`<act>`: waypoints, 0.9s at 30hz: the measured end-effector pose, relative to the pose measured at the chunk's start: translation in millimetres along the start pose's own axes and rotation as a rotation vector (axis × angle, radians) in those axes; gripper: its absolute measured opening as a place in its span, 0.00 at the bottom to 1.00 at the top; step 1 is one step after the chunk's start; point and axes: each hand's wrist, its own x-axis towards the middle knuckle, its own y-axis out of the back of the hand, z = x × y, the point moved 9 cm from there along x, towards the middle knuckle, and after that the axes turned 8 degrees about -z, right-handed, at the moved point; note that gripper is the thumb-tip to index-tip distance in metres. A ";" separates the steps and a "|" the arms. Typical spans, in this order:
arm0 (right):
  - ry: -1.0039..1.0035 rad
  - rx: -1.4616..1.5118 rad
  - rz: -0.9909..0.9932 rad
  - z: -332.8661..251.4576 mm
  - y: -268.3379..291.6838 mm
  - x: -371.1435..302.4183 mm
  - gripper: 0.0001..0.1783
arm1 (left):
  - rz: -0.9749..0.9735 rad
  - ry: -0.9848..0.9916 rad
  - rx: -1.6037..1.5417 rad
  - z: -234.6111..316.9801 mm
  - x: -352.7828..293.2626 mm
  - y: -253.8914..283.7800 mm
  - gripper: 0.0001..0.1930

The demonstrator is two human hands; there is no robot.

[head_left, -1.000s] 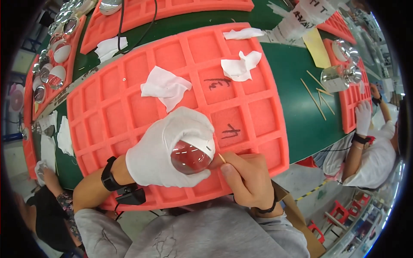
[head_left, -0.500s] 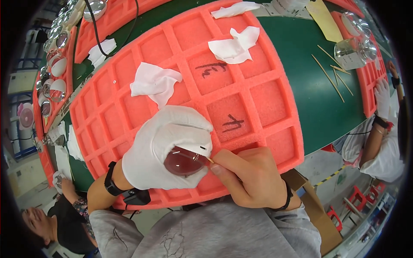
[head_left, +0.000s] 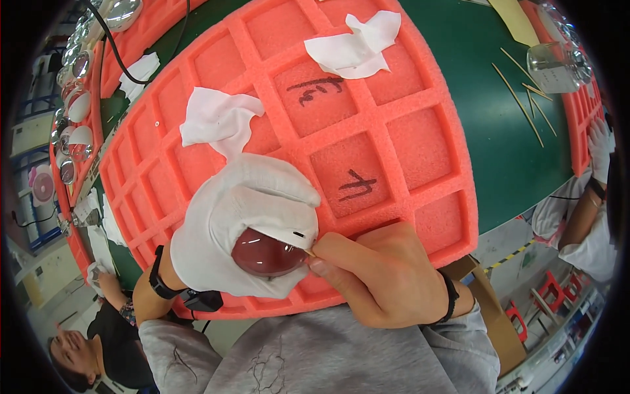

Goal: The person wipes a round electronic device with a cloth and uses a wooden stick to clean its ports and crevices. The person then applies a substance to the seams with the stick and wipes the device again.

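Note:
My left hand (head_left: 246, 197), in a white glove, is wrapped round a glossy round dome (head_left: 266, 255). Its surface mirrors the red foam, and a white edge with a small black slot borders it. My bare right hand (head_left: 377, 276) has thumb and forefinger pinched on a thin wooden stick (head_left: 308, 251). The stick's tip touches or nearly touches the dome's rim; most of it is hidden by my fingers. Both hands are above the near part of a red foam tray (head_left: 407, 190) with square compartments. A crumpled white cloth (head_left: 222, 120) lies just beyond my left hand.
Another white cloth (head_left: 354, 46) lies farther up the tray. On the green table (head_left: 485, 131) are several thin wooden sticks (head_left: 518, 105) and a clear jar (head_left: 558, 69). Shiny domes (head_left: 80, 105) fill a tray at left. Co-workers are at both sides, one gloved hand (head_left: 599, 150) at right.
Both hands and the dome have shifted slightly left in the picture as the view moved. The dome is tilted a little differently; the grip and the pinched stick stay alike.

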 end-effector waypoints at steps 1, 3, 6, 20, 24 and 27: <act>0.000 0.007 -0.010 0.0 -0.4 1.1 0.02 | -0.091 0.012 0.027 -3.4 1.1 -2.5 0.27; -0.003 0.016 -0.022 -1.0 -1.0 2.1 0.02 | -0.274 0.033 0.079 -9.4 0.4 -10.8 0.28; -0.027 0.011 -0.010 -2.4 0.0 2.1 0.02 | -0.222 0.030 0.045 -10.3 -1.8 -10.1 0.27; -0.090 0.152 -0.038 5.6 0.0 1.5 0.02 | -0.076 0.034 0.008 -3.7 2.6 -1.4 0.25; -0.087 0.206 -0.026 3.9 0.3 4.6 0.04 | -0.416 0.082 0.018 -8.7 10.2 -20.7 0.24; -0.087 0.214 -0.005 1.7 1.2 6.4 0.04 | -0.196 0.050 0.021 -9.3 2.0 -8.7 0.24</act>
